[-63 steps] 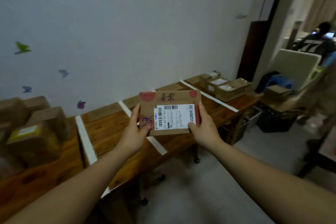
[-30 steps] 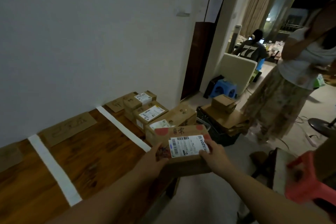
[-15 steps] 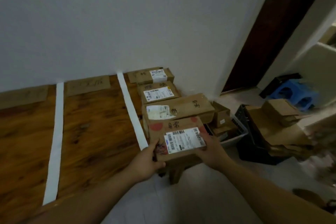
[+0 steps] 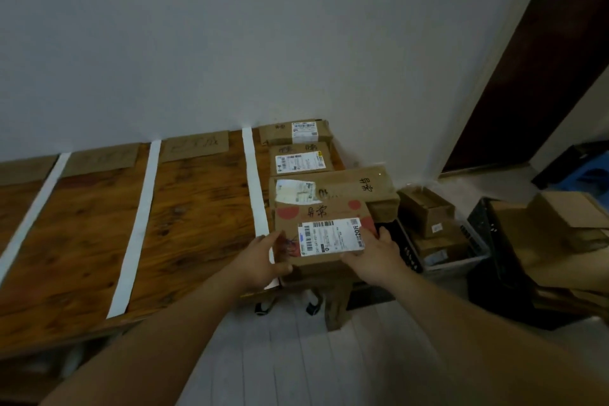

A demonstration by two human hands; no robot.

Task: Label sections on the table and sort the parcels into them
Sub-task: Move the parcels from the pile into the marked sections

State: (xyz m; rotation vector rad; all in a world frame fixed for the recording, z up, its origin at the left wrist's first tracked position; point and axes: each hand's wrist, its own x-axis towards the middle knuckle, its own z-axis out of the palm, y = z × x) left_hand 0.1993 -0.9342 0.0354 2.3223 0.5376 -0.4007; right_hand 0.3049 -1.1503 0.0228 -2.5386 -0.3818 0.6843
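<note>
Both hands clamp one parcel point(image 4: 324, 234) by its short sides, left hand point(image 4: 263, 257) and right hand point(image 4: 372, 254), label up so it stays readable. It sits at the table's point(image 4: 99, 224) right end, past the last tape strip point(image 4: 257, 184), touching three stacked parcels point(image 4: 303, 161), probably its matching section.
</note>
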